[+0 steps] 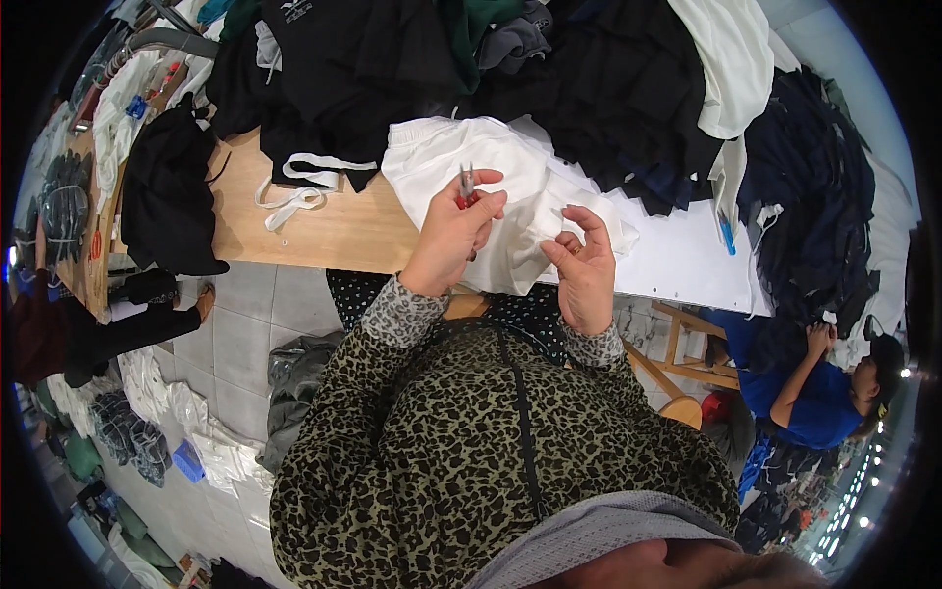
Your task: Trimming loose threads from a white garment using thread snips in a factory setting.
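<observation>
In front of me, white pants with a gathered waistband lie across the table, their near part hanging over its front edge. My left hand is closed round small thread snips with red handles, their metal blades pointing away from me above the fabric. To the right, my right hand has bent fingers; the thumb and a curled finger appear to pinch a fold of the white pants, while the index finger is raised. The exact grip is partly hidden.
Black garments are piled along the far side. A white strap lies on the wooden tabletop at left; a black garment lies further left. Dark blue clothes are heaped at right, near a co-worker in a blue shirt.
</observation>
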The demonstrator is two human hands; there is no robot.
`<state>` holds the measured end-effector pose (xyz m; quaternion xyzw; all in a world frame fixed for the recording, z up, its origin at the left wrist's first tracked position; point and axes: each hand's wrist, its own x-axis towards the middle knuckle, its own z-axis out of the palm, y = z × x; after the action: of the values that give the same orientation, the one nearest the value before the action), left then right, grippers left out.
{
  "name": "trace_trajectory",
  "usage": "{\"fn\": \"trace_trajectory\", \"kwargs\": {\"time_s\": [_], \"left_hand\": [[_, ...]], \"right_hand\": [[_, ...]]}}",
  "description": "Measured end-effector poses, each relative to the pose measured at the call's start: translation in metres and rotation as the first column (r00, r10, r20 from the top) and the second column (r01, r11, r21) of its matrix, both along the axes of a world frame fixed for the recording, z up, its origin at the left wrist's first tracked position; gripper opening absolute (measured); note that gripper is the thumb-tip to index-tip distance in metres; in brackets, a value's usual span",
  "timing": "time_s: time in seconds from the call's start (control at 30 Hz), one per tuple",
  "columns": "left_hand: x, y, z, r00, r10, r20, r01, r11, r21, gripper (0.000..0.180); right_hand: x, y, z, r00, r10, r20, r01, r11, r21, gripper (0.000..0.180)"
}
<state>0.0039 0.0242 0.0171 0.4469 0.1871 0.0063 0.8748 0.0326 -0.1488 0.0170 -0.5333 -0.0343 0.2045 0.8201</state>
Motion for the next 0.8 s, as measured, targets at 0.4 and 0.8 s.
{"fn": "trace_trajectory", "kwargs": {"time_s": [0.4, 0.8], "left_hand": [[0.003, -0.017, 0.003, 0.998, -0.062, 0.025, 0.063, 0.997, -0.034, 0.044], [0.009, -0.025, -0.002, 0.995, -0.053, 0.088, 0.041, 0.991, 0.131, 0.04]], "right_hand": [[-0.007, 0.006, 0.003, 1.0, -0.02, -0.017, 0.021, 0.998, 0.053, 0.053], [0.004, 0.004, -0.002, 0.995, -0.009, -0.094, 0.01, 1.0, 0.007, 0.036]]}}
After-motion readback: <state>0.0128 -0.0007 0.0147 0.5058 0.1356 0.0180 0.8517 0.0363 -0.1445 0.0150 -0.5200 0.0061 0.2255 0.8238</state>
